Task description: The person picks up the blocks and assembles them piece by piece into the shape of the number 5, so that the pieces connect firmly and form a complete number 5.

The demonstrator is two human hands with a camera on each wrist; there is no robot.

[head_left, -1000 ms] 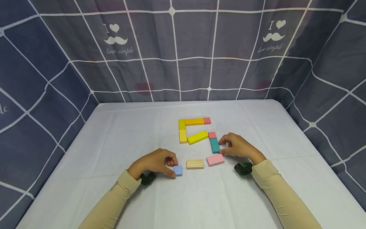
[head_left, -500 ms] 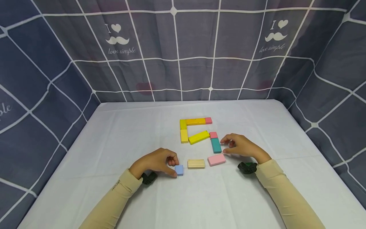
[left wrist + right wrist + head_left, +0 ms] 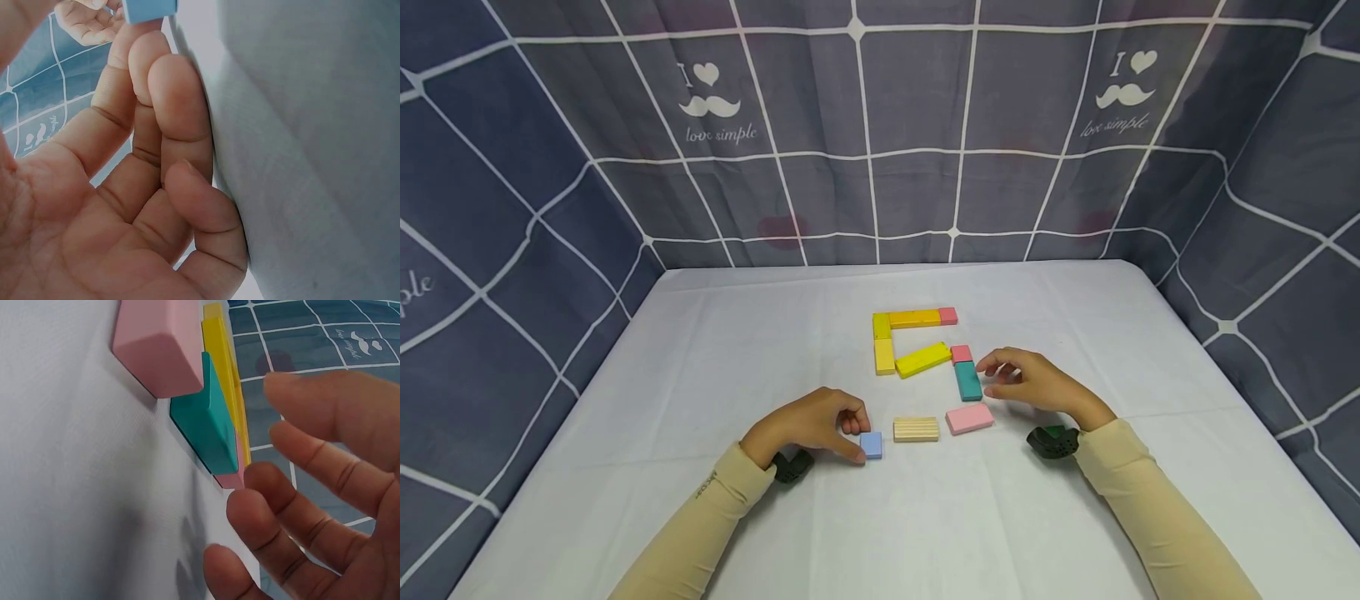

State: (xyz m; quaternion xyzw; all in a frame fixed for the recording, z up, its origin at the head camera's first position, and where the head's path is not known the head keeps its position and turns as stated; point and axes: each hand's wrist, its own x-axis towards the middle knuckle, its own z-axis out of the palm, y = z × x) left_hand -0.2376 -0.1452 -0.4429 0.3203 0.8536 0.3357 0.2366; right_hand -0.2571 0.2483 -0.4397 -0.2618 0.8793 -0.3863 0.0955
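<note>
In the head view my left hand (image 3: 812,423) pinches a small blue block (image 3: 871,445) between thumb and forefinger, low at the white tabletop. The left wrist view catches only a corner of that blue block (image 3: 150,9) at its top edge, above the curled fingers. My right hand (image 3: 1033,385) hovers loosely bent just right of a teal block (image 3: 968,381); the right wrist view has nothing in its grasp. A pink block (image 3: 969,419) lies nearer me, below the teal one. Left of it sits a ridged cream-coloured piece (image 3: 916,429), between the pink and blue blocks.
Behind, yellow blocks (image 3: 884,357), an orange one (image 3: 915,318) and a small pink one (image 3: 948,316) form a bent line. A tilted yellow block (image 3: 922,360) meets another small pink block (image 3: 961,353) above the teal. Grey checked cloth (image 3: 917,192) walls the table.
My right hand has drawn slightly right, away from the teal and pink blocks. My left hand stays at the blue block. The whole head view has shifted a little.
</note>
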